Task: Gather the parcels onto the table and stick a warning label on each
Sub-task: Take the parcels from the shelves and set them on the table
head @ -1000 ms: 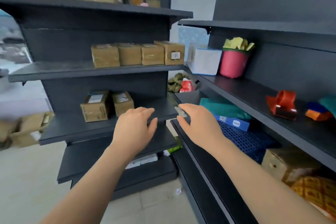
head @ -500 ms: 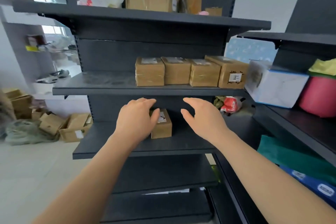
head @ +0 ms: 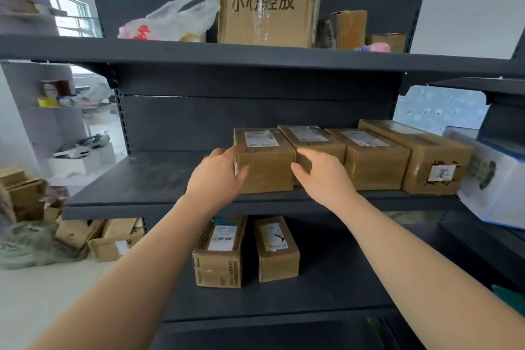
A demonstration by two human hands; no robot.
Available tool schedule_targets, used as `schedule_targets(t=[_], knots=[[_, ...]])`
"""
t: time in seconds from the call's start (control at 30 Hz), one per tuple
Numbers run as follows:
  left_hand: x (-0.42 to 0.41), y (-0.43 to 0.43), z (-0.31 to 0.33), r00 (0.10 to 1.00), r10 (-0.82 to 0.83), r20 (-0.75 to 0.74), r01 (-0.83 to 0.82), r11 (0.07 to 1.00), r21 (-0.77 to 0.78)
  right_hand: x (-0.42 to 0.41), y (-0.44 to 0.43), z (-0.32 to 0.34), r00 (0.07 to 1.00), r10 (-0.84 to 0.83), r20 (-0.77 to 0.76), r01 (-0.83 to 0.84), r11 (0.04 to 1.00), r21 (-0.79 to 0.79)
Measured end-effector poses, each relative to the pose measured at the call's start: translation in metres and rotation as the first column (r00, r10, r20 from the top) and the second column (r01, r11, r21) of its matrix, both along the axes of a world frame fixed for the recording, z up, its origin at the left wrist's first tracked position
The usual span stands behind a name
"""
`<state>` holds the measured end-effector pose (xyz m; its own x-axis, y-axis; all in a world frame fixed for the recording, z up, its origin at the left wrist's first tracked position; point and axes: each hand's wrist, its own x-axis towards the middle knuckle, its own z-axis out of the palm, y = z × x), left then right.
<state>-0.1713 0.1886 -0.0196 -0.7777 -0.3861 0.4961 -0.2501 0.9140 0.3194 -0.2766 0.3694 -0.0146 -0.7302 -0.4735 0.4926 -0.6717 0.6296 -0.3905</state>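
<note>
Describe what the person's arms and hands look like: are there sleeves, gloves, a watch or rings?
The left arm and the right arm are bare as far as the picture shows: no sleeves. The left hand and the right hand wear no gloves, no watch or bracelet, and no ring shows. Some fingertips are hidden behind the parcel, so those cannot be checked.
</note>
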Motion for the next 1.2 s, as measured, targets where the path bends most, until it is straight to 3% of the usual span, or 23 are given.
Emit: schedule_targets(t=[0.27, 0.57, 0.93, 1.2], knots=[[-0.054, -0.034, -0.005, 0.992, -0.120, 0.046, 0.109, 0.975, 0.195, -0.047, -0.044, -0.008, 0.996, 0.043, 0.080, -0.045, 0.999, 0.025], [-0.033, -0.048, -0.010, 0.965, 0.051, -0.256, -0.001, 0.982, 0.191, -0.051, -0.063, -0.009, 0.977, 0.211, 0.018, -0.203, 0.958, -0.203], [-0.049, -0.060, -0.009, 0.999, -0.032, -0.005, 0.031, 0.935, 0.354, -0.051, -0.085, -0.005, 0.927, 0.195, 0.319, -0.196, 0.980, -0.029], [-0.034, -0.059, -0.015, 0.982, -0.156, -0.107, 0.185, 0.910, 0.370, -0.026, -0.083, -0.008, 0.945, 0.151, 0.290, -0.135, 0.988, -0.073]])
